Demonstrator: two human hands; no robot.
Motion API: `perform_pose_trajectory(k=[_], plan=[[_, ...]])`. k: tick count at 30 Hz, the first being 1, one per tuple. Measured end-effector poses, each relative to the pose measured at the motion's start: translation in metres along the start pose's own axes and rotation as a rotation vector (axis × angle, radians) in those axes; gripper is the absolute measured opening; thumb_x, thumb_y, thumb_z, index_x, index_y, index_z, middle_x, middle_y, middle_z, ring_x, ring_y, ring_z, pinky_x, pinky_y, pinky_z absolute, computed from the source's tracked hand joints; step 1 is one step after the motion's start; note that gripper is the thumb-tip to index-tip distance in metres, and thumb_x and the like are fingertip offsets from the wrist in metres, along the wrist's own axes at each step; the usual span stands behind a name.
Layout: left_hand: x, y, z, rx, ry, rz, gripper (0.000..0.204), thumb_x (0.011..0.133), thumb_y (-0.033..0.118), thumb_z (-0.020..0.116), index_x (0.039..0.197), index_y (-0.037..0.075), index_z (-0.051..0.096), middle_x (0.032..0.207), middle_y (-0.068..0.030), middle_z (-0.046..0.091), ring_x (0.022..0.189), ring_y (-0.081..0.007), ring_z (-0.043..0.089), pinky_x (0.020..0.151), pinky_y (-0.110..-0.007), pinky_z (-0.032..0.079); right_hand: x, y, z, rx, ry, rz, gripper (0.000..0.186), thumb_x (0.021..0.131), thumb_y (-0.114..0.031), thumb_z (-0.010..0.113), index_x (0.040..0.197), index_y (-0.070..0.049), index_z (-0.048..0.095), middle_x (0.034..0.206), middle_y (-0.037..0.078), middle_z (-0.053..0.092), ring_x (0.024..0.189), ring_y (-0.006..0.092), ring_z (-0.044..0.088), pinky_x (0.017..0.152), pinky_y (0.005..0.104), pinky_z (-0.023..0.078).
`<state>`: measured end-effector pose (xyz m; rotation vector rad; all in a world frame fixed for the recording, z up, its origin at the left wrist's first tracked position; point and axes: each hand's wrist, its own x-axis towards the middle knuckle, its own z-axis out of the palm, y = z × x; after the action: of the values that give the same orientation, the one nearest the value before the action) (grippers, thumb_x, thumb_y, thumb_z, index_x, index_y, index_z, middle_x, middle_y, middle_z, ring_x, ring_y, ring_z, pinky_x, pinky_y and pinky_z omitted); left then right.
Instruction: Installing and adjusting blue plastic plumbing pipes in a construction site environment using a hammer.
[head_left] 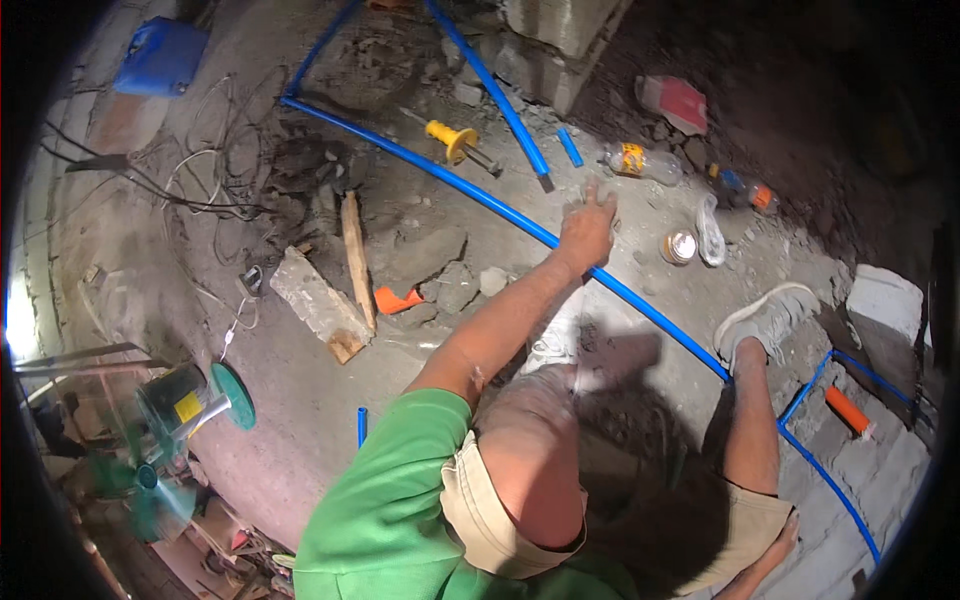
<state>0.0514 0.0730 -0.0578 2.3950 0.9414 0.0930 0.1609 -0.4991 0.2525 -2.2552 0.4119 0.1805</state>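
Note:
My left hand (588, 232) reaches forward over a long blue pipe (440, 176) that runs diagonally across the floor. Its fingers are stretched out and apart, and the wrist lies across the pipe. Just beyond the fingertips are a short blue pipe piece (570, 147) and the dark end of a second blue pipe (500, 95). To their left lies a yellow-gripped tool (453, 140) that looks like a chisel. My right hand (772, 560) rests by the hem of my shorts at the lower right; its fingers are mostly hidden.
Right of the left hand are a plastic bottle (643, 164), a round tin (679, 247) and a concrete block (885, 300). Wooden pieces (357, 260) and an orange fitting (398, 300) lie left. A fan (150, 480) stands at the lower left, and cables (200, 190) tangle behind.

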Motion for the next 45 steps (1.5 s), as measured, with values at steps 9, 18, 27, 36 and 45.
perform_pose_trajectory(k=[9,18,27,36,45], plan=[[-0.049,-0.075,-0.064,0.344,-0.221,-0.029,0.03,0.076,0.027,0.069,0.104,0.016,0.071,0.109,-0.0142,0.063,0.113,-0.0371,0.054,0.091,-0.047,0.049,-0.006,-0.006,0.011,-0.022,0.053,-0.04,0.036,0.097,-0.028,0.054,0.116,0.003,0.058,0.101,0.008,0.06,0.089,0.0184,0.056,0.082,0.0299,0.045],[-0.032,-0.117,-0.035,0.216,-0.156,0.212,0.025,0.081,0.008,0.057,0.1,0.013,0.072,0.099,-0.0165,0.066,0.098,-0.0364,0.06,0.085,-0.045,0.049,-0.017,-0.012,0.017,-0.002,0.042,-0.037,0.029,0.095,-0.025,0.056,0.108,0.001,0.063,0.097,0.005,0.061,0.087,0.0153,0.056,0.08,0.0278,0.045],[-0.037,-0.123,-0.035,0.194,-0.106,0.271,0.028,0.078,0.005,0.059,0.103,0.007,0.071,0.1,-0.0206,0.065,0.094,-0.039,0.061,0.084,-0.045,0.049,-0.013,-0.01,0.022,-0.342,0.032,-0.188,0.036,0.093,-0.031,0.059,0.11,0.0,0.066,0.095,0.008,0.067,0.092,0.0165,0.058,0.086,0.0303,0.044],[-0.05,-0.109,-0.02,0.534,-0.192,0.152,0.065,0.085,0.02,0.063,0.144,0.008,0.039,0.144,-0.02,0.044,0.134,-0.0441,0.037,0.105,-0.049,0.041,-0.02,0.028,0.025,-0.293,0.155,-0.55,0.024,0.094,-0.026,0.059,0.098,-0.004,0.065,0.088,0.005,0.066,0.072,0.0086,0.056,0.064,0.0306,0.046],[-0.082,-0.088,-0.101,0.416,-0.25,0.235,0.064,0.076,0.016,0.071,0.135,0.004,0.051,0.136,-0.0233,0.051,0.129,-0.04,0.045,0.106,-0.046,0.04,-0.12,0.028,-0.022,-0.179,0.194,-0.486,0.022,0.09,-0.014,0.061,0.105,0.002,0.065,0.099,0.013,0.069,0.093,0.0224,0.066,0.085,0.0342,0.051]])
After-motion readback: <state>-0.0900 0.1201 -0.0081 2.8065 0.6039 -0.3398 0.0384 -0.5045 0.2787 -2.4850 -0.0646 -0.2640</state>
